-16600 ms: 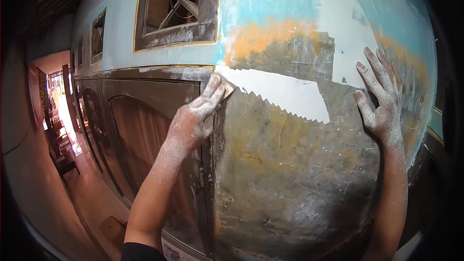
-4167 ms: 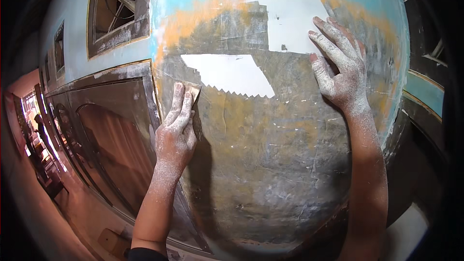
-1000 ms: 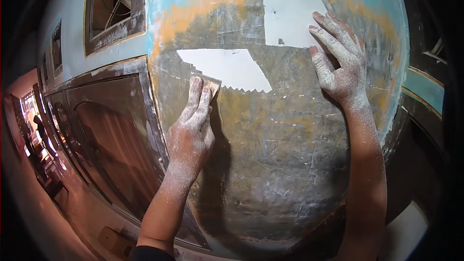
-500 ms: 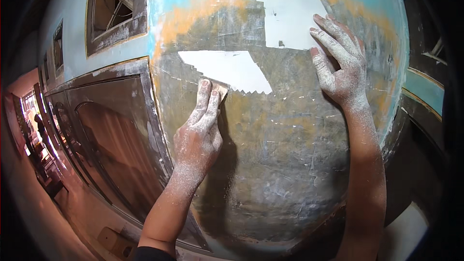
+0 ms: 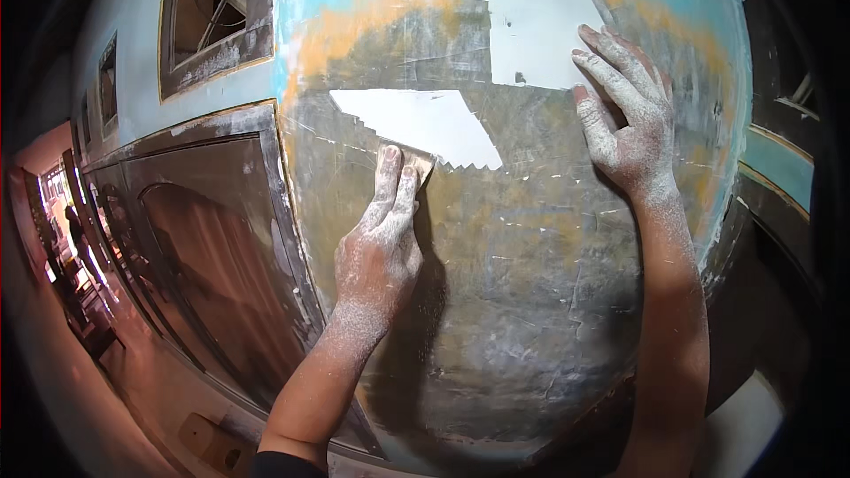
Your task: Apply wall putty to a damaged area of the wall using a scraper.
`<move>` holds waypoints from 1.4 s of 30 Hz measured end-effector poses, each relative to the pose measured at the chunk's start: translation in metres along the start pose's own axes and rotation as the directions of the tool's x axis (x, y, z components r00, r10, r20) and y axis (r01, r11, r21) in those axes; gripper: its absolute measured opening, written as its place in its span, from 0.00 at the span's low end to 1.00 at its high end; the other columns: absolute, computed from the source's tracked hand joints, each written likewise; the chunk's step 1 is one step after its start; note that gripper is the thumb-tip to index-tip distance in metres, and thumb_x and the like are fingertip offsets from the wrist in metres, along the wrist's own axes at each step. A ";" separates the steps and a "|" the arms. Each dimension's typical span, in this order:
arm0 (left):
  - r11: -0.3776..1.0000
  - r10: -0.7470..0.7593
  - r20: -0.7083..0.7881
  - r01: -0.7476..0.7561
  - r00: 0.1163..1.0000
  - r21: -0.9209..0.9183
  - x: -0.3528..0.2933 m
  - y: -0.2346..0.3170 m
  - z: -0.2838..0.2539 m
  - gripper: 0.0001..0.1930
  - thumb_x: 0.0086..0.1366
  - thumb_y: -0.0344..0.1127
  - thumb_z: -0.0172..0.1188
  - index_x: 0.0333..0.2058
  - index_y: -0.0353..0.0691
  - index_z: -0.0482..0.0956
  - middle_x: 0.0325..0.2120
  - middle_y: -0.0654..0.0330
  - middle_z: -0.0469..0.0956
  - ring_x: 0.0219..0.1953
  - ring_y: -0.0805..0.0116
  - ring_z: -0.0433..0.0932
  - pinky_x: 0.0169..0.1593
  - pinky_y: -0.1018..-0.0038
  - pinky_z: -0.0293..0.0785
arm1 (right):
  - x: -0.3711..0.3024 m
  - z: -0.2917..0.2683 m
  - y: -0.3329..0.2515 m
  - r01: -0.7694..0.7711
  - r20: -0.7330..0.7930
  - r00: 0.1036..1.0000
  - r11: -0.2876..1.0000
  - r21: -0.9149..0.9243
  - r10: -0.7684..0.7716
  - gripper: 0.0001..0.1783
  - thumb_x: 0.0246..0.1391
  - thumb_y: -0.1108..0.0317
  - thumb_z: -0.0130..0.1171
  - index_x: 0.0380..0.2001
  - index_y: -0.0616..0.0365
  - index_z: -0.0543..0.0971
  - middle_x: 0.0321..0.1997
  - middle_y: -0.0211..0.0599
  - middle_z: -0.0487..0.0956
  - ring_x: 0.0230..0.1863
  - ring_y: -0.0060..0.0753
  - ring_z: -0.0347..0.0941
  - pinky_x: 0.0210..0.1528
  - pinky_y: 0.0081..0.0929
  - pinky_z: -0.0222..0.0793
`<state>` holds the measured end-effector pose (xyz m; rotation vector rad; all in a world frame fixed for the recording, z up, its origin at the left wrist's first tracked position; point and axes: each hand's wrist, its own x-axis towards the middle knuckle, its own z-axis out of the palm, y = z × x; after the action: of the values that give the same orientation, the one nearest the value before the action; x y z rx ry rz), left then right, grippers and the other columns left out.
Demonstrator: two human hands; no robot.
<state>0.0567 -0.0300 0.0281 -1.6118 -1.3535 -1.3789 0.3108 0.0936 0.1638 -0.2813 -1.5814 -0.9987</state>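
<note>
A: "How is the thin, flat, tan pad [image 5: 423, 164] gripped?"

B: "It is clasped in the dust-whitened left hand [image 5: 381, 243] — two fingers are laid over it, presumably so that it can be pressed evenly against the mottled grey-brown wall [image 5: 531, 257]."

A: "Where is it held?"

B: "At one o'clock from that hand, along the lower-left edge of the white, jagged patch [image 5: 434, 119]."

A: "And the powdery right hand [image 5: 633, 119]?"

B: "Nothing is seen grasped by it. It is spread, fingers loosely parted, at two o'clock from the left hand — perhaps set against the wall for balance."
</note>
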 end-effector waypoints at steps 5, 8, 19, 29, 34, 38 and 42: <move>0.999 0.028 -0.013 -0.028 1.000 0.034 -0.009 -0.004 0.005 0.25 0.66 0.17 0.56 0.63 0.33 0.75 0.69 0.42 0.65 0.70 0.47 0.67 0.66 0.64 0.73 | 0.001 0.000 -0.003 0.001 -0.001 1.000 1.000 -0.004 -0.001 0.17 0.59 0.63 0.66 0.52 0.48 0.85 0.66 0.28 0.79 0.71 0.36 0.70 0.73 0.44 0.57; 1.000 0.004 0.003 -0.004 1.000 0.002 0.000 0.008 0.000 0.26 0.66 0.17 0.56 0.63 0.33 0.75 0.69 0.42 0.65 0.69 0.47 0.68 0.65 0.64 0.73 | -0.001 0.000 0.000 -0.009 -0.002 1.000 1.000 -0.007 0.009 0.18 0.59 0.62 0.66 0.52 0.49 0.85 0.66 0.28 0.79 0.71 0.36 0.69 0.73 0.44 0.57; 0.999 -0.001 0.006 0.002 1.000 -0.041 -0.007 0.008 0.011 0.28 0.65 0.16 0.56 0.65 0.35 0.73 0.70 0.42 0.63 0.71 0.46 0.65 0.66 0.62 0.72 | 0.000 -0.002 -0.001 -0.016 0.000 1.000 1.000 0.009 0.016 0.17 0.59 0.62 0.66 0.51 0.49 0.86 0.65 0.28 0.79 0.70 0.35 0.70 0.73 0.44 0.57; 0.997 0.027 -0.021 -0.026 0.999 0.072 -0.018 0.002 0.025 0.38 0.60 0.21 0.54 0.71 0.47 0.67 0.74 0.55 0.59 0.59 0.50 0.79 0.49 0.61 0.82 | 0.000 0.001 -0.002 -0.007 0.005 1.000 1.000 0.018 0.006 0.18 0.57 0.62 0.66 0.52 0.50 0.85 0.65 0.30 0.79 0.71 0.37 0.70 0.73 0.46 0.57; 0.999 0.010 -0.015 -0.010 1.000 0.032 -0.017 0.009 0.024 0.37 0.60 0.21 0.55 0.70 0.46 0.67 0.75 0.54 0.57 0.63 0.51 0.75 0.52 0.62 0.81 | 0.000 -0.002 -0.001 -0.013 0.010 1.000 1.000 0.016 0.012 0.18 0.57 0.62 0.67 0.51 0.49 0.86 0.66 0.30 0.78 0.71 0.39 0.69 0.75 0.48 0.56; 0.997 -0.059 -0.023 0.057 0.998 -0.056 -0.009 0.027 0.022 0.28 0.64 0.15 0.54 0.64 0.33 0.74 0.70 0.40 0.63 0.69 0.46 0.68 0.66 0.63 0.73 | 0.001 -0.002 -0.002 -0.037 0.020 0.999 0.999 0.026 0.036 0.17 0.58 0.61 0.66 0.50 0.49 0.86 0.66 0.29 0.79 0.71 0.37 0.69 0.75 0.47 0.55; 0.994 -0.107 -0.026 0.106 0.994 -0.039 -0.015 0.033 0.022 0.28 0.65 0.15 0.54 0.64 0.34 0.74 0.70 0.40 0.63 0.69 0.46 0.68 0.64 0.64 0.74 | 0.003 -0.001 -0.002 -0.037 0.024 0.999 0.998 0.046 0.036 0.16 0.58 0.61 0.66 0.50 0.48 0.86 0.66 0.30 0.79 0.71 0.37 0.69 0.75 0.46 0.55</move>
<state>0.0961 -0.0236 0.0136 -1.5584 -1.4230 -1.4922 0.3095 0.0906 0.1651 -0.2896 -1.6124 -0.9322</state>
